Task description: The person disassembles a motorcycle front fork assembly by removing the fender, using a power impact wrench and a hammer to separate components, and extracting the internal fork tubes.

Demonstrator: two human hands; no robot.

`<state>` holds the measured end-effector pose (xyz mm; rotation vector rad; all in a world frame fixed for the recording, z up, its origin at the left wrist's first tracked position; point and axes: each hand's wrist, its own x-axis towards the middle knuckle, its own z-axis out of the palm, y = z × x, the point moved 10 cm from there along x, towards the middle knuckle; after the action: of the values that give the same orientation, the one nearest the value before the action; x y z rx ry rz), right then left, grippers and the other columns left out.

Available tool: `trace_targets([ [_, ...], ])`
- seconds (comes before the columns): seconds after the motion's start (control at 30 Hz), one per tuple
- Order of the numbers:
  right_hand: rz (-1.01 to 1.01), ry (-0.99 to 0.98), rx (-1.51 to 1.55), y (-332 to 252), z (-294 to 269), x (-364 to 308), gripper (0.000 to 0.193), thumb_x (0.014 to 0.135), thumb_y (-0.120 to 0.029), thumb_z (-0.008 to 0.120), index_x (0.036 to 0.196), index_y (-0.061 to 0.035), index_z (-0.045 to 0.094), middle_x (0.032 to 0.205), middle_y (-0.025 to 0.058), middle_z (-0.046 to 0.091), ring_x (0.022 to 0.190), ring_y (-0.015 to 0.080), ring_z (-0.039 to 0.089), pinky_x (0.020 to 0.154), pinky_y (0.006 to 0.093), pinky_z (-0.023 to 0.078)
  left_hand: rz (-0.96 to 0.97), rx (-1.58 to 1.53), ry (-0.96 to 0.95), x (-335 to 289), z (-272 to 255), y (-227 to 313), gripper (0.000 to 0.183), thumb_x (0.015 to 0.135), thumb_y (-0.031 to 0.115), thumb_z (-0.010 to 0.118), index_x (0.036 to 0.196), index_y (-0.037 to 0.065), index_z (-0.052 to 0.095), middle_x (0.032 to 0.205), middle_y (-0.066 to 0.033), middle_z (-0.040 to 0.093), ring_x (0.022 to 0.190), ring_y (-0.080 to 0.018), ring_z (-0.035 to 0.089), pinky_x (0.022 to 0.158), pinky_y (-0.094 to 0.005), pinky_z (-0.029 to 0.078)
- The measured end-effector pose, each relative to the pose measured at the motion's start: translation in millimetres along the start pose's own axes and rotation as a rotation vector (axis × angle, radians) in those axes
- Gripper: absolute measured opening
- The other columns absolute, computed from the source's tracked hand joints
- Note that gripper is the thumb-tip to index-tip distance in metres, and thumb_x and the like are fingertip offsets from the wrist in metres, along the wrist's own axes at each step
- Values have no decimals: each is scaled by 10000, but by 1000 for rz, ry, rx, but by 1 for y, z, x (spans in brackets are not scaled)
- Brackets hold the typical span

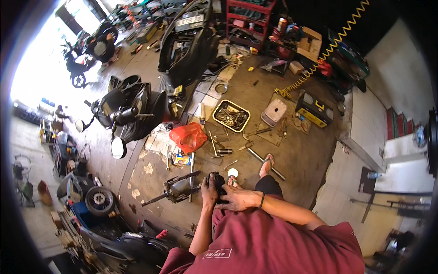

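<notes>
Close in front of my body, my left hand [209, 192] and my right hand [238, 199] are closed around a dark, greasy part [220, 181]. Fingers cover much of it, so its kind does not show. Just left of my hands is a motorcycle front fork assembly [182, 186], with two dark arms and a long shaft pointing left. A white round piece [233, 172] is near my foot. Beyond my hands, a T-handle wrench [213, 144] and a dark metal cylinder [224, 151] lie on the floor.
Farther out are a tray of tools [232, 103], a red plastic bag [188, 136], a small stool [273, 112] and a toolbox [315, 109]. A metal bar [270, 166] lies by my foot. Partly stripped scooters [130, 107] and a loose wheel [100, 201] are on the left.
</notes>
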<state>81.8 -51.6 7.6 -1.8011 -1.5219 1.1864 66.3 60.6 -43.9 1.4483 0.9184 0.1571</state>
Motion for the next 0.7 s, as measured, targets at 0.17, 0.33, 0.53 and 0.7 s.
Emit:
trace_targets([
  [0.17, 131, -242, -99, -3, -33, 3, 785, 897, -724, 404, 1220, -48, 637, 1326, 286, 406, 1244, 451, 453, 1068, 514, 344, 103, -12, 10, 13, 5, -8, 379, 1008, 349, 548, 1118, -5, 623, 923, -39, 644, 830, -106, 541, 733, -249, 452],
  [0.33, -50, -28, 114, -22, -66, 24, 667, 946, -579, 491, 1325, -34, 559, 1383, 288, 380, 1310, 426, 389, 1084, 455, 336, 78, -419, 251, 30, -39, 5, 330, 1028, 322, 498, 1037, 12, 613, 947, -56, 667, 772, -143, 572, 701, -272, 478],
  [0.53, -239, 42, 1393, 24, -142, 24, 556, 1013, -426, 350, 1413, -71, 503, 1491, 99, 429, 1350, 233, 398, 1097, 419, 314, 77, -615, 392, 92, -9, 59, 461, 1037, 412, 378, 1213, 31, 569, 1093, -95, 646, 885, -178, 632, 698, -306, 521],
  [0.7, -137, 174, 2033, 103, -207, 4, 796, 921, -692, 336, 1413, -87, 496, 1427, 77, 509, 1293, 245, 458, 1113, 457, 279, 85, -1029, 31, 139, 94, 137, 486, 1009, 450, 414, 1250, 47, 540, 1108, -118, 616, 958, -242, 612, 853, -347, 509],
])
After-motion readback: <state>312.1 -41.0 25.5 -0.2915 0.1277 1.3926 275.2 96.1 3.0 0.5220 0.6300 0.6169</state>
